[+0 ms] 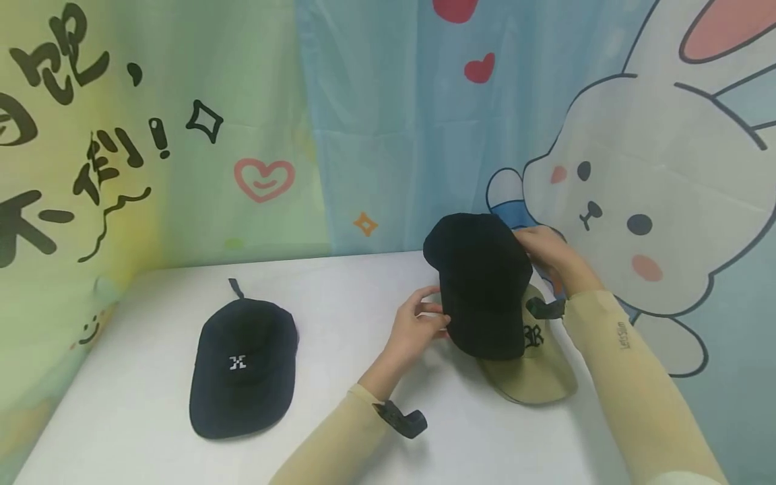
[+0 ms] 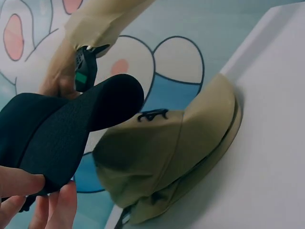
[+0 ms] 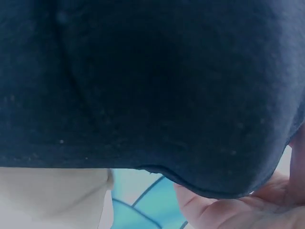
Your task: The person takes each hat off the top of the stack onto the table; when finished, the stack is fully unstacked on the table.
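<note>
Both hands hold a black cap above and in front of a tan cap with dark lettering. My left hand pinches the black cap's left edge, thumb in front and fingers behind; in the left wrist view these fingers grip the brim. My right hand holds the cap's upper right side, its fingertips partly hidden behind it. Dark fabric fills most of the right wrist view, with the right hand under its edge. The tan cap appears beside the black one in the left wrist view.
A second dark cap with a small white logo lies at the left of the white table, its strap pointing toward the back. A printed curtain with hearts and a rabbit hangs behind the table.
</note>
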Demonstrator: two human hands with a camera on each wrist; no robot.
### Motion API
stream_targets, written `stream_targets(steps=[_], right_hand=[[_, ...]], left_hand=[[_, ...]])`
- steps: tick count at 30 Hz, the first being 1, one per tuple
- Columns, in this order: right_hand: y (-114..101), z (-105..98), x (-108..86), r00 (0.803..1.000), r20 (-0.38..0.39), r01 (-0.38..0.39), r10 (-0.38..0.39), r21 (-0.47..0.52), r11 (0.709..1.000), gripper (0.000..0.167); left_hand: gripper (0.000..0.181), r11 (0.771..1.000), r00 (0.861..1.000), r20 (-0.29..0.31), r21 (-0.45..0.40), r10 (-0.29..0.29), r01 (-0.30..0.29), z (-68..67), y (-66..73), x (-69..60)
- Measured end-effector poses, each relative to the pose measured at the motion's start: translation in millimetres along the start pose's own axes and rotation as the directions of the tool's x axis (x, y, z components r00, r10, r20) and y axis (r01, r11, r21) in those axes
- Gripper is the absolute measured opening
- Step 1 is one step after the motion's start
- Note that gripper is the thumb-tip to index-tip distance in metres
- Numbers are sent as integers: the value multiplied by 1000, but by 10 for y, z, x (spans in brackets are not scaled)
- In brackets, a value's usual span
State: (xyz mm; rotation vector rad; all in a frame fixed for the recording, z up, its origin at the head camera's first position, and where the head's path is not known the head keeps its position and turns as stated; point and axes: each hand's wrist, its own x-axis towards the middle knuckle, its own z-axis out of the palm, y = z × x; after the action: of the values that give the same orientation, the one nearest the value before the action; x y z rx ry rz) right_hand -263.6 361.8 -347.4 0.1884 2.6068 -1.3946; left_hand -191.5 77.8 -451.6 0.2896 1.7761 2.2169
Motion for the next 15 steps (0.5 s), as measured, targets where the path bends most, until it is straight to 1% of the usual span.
stream_targets(steps=[1,2,4,7,11,15], right_hand=[[-23,28,20,1000,1,28,-28,19,999,65],[-50,56,34,999,9,35,-36,38,999,62],[-99,111,65,999,19,45,-47,76,996,59],[-164,190,112,999,14,51,-53,88,995,56],[-253,289,157,998,30,44,-47,114,992,61],[-345,399,196,997,50,54,-62,144,988,65]], left_hand=[[55,1000,1000,0,8,5,-5,-29,16,-1],[55,1000,1000,-2,11,9,-9,-56,35,-4],[55,1000,1000,0,22,13,-13,-119,66,-8],[55,999,1000,1,34,23,-23,-215,103,-17],[55,999,1000,-17,47,22,-22,-341,141,-43],[55,998,999,-37,60,13,-10,-454,173,-79]])
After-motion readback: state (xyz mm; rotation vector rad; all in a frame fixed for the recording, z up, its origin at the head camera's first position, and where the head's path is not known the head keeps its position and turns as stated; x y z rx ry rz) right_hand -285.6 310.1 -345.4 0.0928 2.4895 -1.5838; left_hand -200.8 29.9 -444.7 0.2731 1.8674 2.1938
